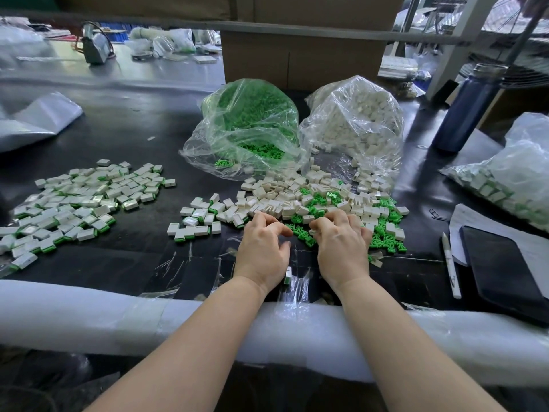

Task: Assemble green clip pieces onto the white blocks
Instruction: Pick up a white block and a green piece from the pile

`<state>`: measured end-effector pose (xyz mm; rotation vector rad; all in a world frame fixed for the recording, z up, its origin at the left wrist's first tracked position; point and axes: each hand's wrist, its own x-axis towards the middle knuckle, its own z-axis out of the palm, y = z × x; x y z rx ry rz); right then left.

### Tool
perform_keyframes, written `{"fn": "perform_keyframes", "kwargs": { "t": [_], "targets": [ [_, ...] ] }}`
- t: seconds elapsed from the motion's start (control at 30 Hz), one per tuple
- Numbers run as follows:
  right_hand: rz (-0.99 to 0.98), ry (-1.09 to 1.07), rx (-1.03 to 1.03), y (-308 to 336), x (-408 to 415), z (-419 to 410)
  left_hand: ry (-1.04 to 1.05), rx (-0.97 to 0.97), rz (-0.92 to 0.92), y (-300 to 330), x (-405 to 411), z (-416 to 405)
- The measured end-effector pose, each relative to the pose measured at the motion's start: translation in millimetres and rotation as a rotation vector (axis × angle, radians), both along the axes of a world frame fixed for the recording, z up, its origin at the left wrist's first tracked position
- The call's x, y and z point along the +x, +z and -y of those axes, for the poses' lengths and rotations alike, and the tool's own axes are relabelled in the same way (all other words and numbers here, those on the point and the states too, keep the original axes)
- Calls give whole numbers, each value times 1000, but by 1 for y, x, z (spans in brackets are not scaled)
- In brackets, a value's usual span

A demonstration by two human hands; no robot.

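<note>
Loose white blocks [285, 200] and green clips [383, 233] lie mixed in a pile at the table's middle. My left hand [261, 248] rests at the pile's near edge with its fingers loosely curled; thumb and forefinger stand apart with bare table between them. My right hand [341, 245] lies over the green clips with its fingers curled down, and what is under them is hidden. One assembled block [288, 275] lies by my left wrist. Assembled white blocks with green edges [74, 203] are spread at the left, and a few more [196, 224] lie left of my hands.
A clear bag of green clips [249, 129] and a clear bag of white blocks [356, 120] lie open behind the pile. A blue bottle [466, 111], a bag of finished pieces [511, 185], a dark tablet [502, 269] and a pen [451, 266] are at the right. White foam padding [89, 313] covers the table's near edge.
</note>
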<state>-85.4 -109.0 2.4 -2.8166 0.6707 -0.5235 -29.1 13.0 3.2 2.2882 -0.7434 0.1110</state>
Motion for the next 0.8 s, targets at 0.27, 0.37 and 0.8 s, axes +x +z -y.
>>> {"fn": "perform_keyframes", "kwargs": {
  "t": [0.27, 0.37, 0.8],
  "targets": [
    [290, 61, 104, 7, -3, -2, -36, -64, -13, 3, -2, 0],
    [336, 185, 297, 12, -6, -5, -72, -138, -24, 5, -4, 0],
    [247, 126, 282, 2, -4, 0, -2, -211, -188, 3, -1, -1]
  ]
}}
